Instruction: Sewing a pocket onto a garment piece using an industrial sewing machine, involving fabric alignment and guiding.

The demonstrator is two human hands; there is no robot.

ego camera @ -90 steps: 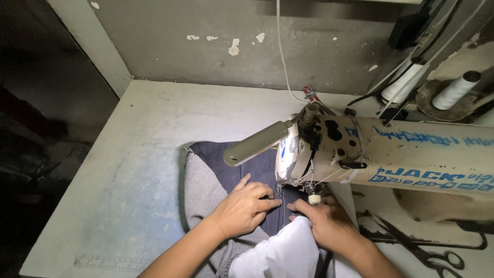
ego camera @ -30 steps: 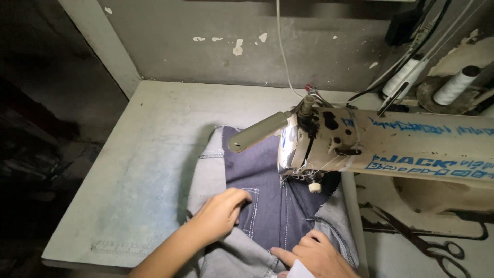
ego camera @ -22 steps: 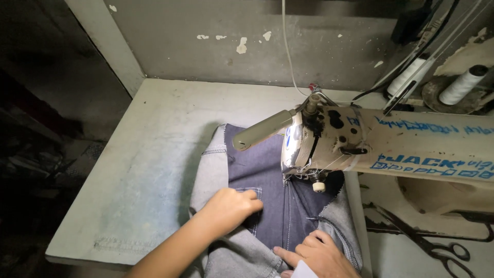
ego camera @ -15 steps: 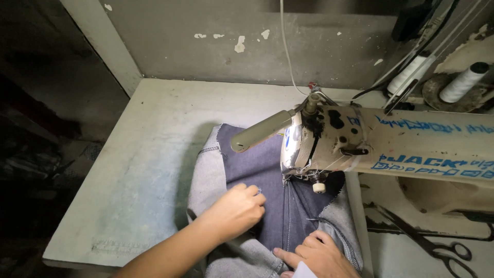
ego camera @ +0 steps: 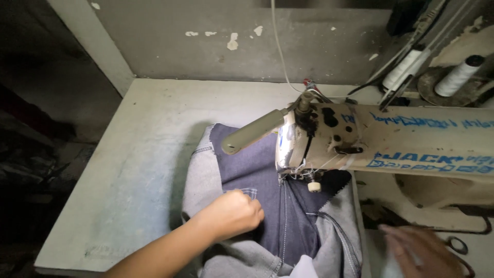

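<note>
**Denim piece at the sewing machine: one item, two hands**

We record one denim garment piece (ego camera: 267, 206), lying on the pale counter (ego camera: 149, 154) under the head of the sewing machine (ego camera: 360, 139). Its middle panel is dark indigo, with pale stitch lines running down it; the turned-back parts on either side show a lighter grey-blue underside. The cloth is rumpled, folded over at the left edge and bunched toward the near edge of the counter.

Hands, two. Our left hand (ego camera: 231, 213) is curled closed on the denim, knuckles up, gripping a fold at the border of the dark panel and the lighter part. Our right hand (ego camera: 419, 252) is blurred at the lower right, off the denim and beside the machine base; we cannot tell whether it is open or closed, or whether it holds anything.

Other items: one sewing machine, cream-coloured, with one grey lever (ego camera: 254, 131) jutting left. Thread spools behind the machine, two: one white cone (ego camera: 458, 74), one white tube (ego camera: 404, 69).
</note>
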